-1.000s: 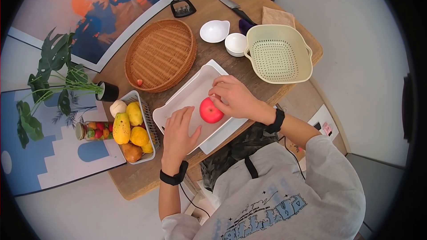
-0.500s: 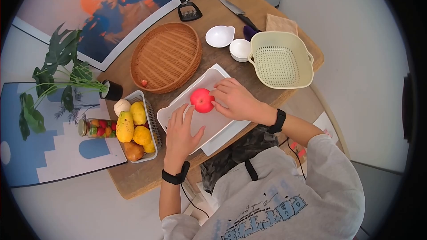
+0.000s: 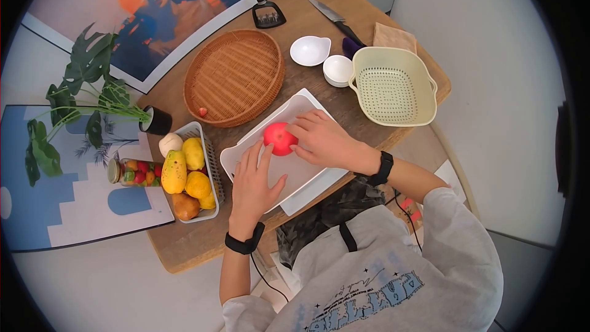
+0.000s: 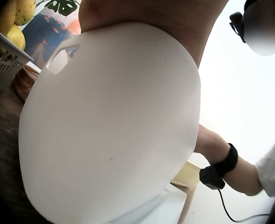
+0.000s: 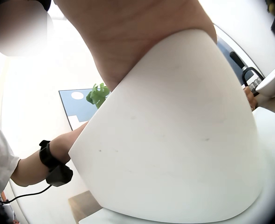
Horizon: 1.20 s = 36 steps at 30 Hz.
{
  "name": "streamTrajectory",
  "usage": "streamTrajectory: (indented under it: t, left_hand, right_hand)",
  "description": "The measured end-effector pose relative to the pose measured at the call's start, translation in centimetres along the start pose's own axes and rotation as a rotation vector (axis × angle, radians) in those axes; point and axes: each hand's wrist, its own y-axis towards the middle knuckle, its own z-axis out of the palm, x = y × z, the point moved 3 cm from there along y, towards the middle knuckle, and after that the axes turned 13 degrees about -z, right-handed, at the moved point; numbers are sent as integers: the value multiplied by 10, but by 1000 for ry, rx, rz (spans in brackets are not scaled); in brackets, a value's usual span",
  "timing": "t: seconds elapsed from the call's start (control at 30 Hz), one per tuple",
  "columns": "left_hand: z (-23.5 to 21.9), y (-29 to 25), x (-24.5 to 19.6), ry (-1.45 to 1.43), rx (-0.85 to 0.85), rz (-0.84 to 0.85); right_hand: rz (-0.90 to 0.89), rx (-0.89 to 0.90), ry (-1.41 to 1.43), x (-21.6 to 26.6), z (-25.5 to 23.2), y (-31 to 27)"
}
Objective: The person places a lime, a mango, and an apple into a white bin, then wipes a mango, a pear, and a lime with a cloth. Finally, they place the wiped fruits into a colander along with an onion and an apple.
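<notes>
A round red fruit (image 3: pixel 280 139) with a small dimple, apple-like, sits inside a white rectangular tub (image 3: pixel 292 179). My right hand (image 3: pixel 324 139) holds its right side, fingers bent over the edge. From the near left, my left hand (image 3: pixel 251 181) reaches over the tub wall with fingers fairly straight, fingertips right at the fruit, thumb spread away. In the left wrist view the tub's outer wall (image 4: pixel 109 121) hides the fingers. The same tub's wall (image 5: pixel 170 135) covers most of the right wrist view too, hiding that hand's fingers.
Left of the tub stands a grey basket (image 3: pixel 215 172) of fruit beside a jar (image 3: pixel 138 173). Behind are a round wicker tray (image 3: pixel 233 77), two white bowls (image 3: pixel 310 50), a knife (image 3: pixel 329 11) and a meat-tenderiser-like tool (image 3: pixel 268 15). A pale green colander (image 3: pixel 393 89) stands at right.
The red fruit has moved leftward and away from me inside the tub, toward my left fingertips. My right hand's fingers shifted from above it to its right side. The head view also shifted slightly.
</notes>
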Motion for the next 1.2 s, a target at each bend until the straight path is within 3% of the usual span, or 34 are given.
streamTrajectory:
  t: [0.13,0.33,0.43,1.2]
  left_hand:
    - [-1,0,-1,15,6,2]
    - [1,-1,-1,33,15,-1]
    - [2,-1,-1,42,2,5]
    - [3,-2,-1,29,6,-42]
  right_hand:
    - [-92,-101,-40,6,6,1]
    - [-26,65,87,5,5,0]
    - [-20,67,100,5,4,-1]
    - [-37,-74,111,5,2,-3]
